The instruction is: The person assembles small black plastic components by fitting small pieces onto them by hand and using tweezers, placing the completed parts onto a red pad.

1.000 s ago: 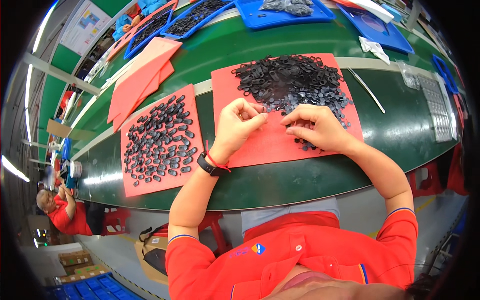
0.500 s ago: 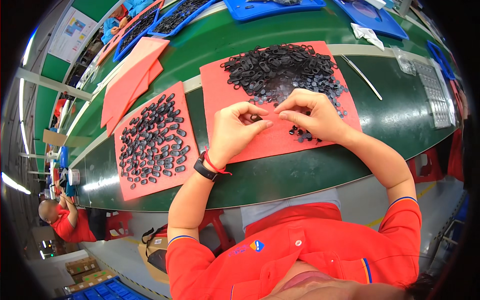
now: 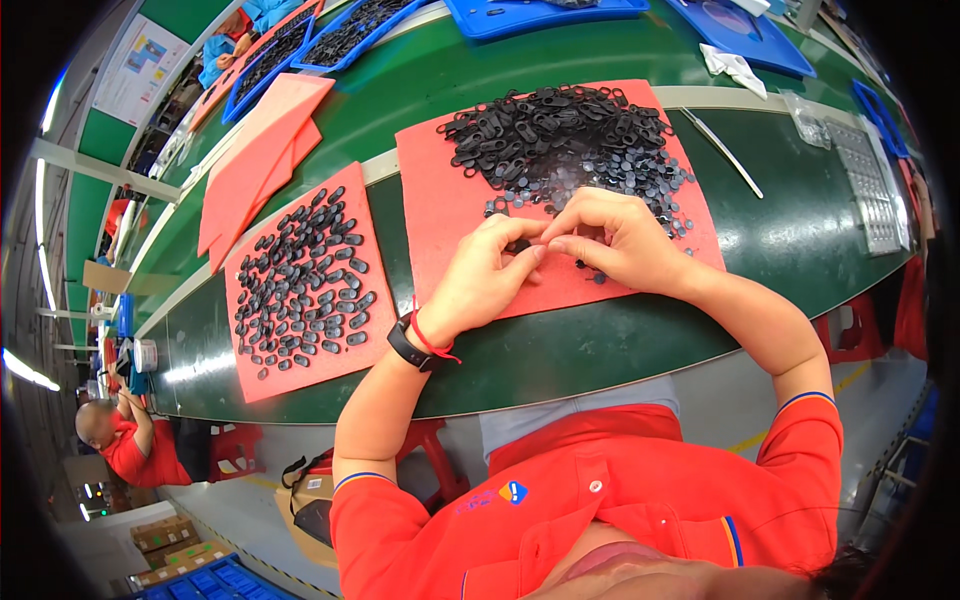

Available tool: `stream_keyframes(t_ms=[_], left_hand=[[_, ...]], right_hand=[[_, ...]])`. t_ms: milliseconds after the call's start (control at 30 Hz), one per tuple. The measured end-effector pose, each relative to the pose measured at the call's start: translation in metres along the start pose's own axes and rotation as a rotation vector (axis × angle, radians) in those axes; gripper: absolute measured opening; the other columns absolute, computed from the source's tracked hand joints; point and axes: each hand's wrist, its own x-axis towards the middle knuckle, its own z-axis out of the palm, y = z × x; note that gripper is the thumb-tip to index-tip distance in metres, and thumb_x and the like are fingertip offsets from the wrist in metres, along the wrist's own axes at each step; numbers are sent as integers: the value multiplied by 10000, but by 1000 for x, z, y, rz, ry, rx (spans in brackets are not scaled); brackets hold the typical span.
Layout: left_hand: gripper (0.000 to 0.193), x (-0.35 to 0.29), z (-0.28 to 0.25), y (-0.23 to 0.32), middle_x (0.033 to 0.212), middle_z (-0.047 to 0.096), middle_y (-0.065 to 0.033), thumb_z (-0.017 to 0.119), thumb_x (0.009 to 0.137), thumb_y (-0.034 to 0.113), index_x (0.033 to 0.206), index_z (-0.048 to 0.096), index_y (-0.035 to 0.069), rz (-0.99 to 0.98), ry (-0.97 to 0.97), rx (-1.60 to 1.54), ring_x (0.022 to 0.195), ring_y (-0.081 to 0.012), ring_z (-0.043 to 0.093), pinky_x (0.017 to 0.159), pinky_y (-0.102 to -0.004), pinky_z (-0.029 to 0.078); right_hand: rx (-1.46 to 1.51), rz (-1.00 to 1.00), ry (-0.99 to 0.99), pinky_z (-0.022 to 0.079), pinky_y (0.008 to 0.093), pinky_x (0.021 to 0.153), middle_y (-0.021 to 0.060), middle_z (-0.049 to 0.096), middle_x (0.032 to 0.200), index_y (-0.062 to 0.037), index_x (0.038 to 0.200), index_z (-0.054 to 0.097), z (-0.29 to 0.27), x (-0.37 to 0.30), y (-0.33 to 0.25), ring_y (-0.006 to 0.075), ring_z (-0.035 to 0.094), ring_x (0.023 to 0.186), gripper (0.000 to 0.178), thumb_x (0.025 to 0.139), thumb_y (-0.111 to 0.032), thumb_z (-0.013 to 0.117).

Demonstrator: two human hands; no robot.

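My left hand [image 3: 487, 266] pinches a small black oval part [image 3: 517, 246], mostly covered by the fingers. Against it, my right hand [image 3: 612, 240] has its thumb and forefinger pressed together; whatever they hold is hidden. Both hands hover over a pink foam mat [image 3: 425, 190]. A heap of black oval rings [image 3: 560, 115] lies on the mat's far part, with small grey translucent discs [image 3: 640, 178] spread in front. A few dark discs [image 3: 598, 277] show under my right hand. Many black oval pieces [image 3: 305, 280] lie on a second pink mat [image 3: 360, 385] at the left.
Loose pink sheets [image 3: 260, 170] lie behind the left mat. Blue trays [image 3: 360, 35] stand along the far side. To the right are a pair of metal tweezers [image 3: 722, 152], a white cloth [image 3: 733, 68] and a grey moulded tray [image 3: 866, 190]. Another person [image 3: 140, 445] sits far left.
My hands have come together; the right fingertips moved left until they meet the left fingertips at the black part. The heaps and mats look the same.
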Motion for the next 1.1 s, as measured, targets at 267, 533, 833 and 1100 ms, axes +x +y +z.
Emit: stream_keyframes(t_ms=[267,533,833,1100], left_hand=[[244,-3,-1,12,789,616,-12,674,793,82,1000,614,-32,-108,-14,177,636,-55,538,570,-191,443],[147,1,-5,7,649,555,-23,743,707,146,817,706,55,208,230,453,558,-78,490,533,-231,414],[134,2,-9,8,691,581,-20,720,731,116,838,699,38,61,156,307,560,-56,476,519,-215,415],[142,7,-8,-5,786,656,-34,670,802,109,882,666,-8,61,144,-13,611,-37,547,544,-184,438]], right_hand=[[14,-6,11,442,269,564,52,576,746,-40,851,660,1,0,-2,155,559,677,82,780,-80,664],[42,73,0,441,249,550,51,570,746,-28,865,651,-1,0,-4,129,552,635,78,799,-69,647],[8,29,-18,441,248,547,48,563,753,-31,865,644,1,0,0,123,550,627,71,804,-66,641],[-39,-38,17,428,221,538,34,587,785,-27,878,668,1,1,3,91,559,638,91,791,-25,641]])
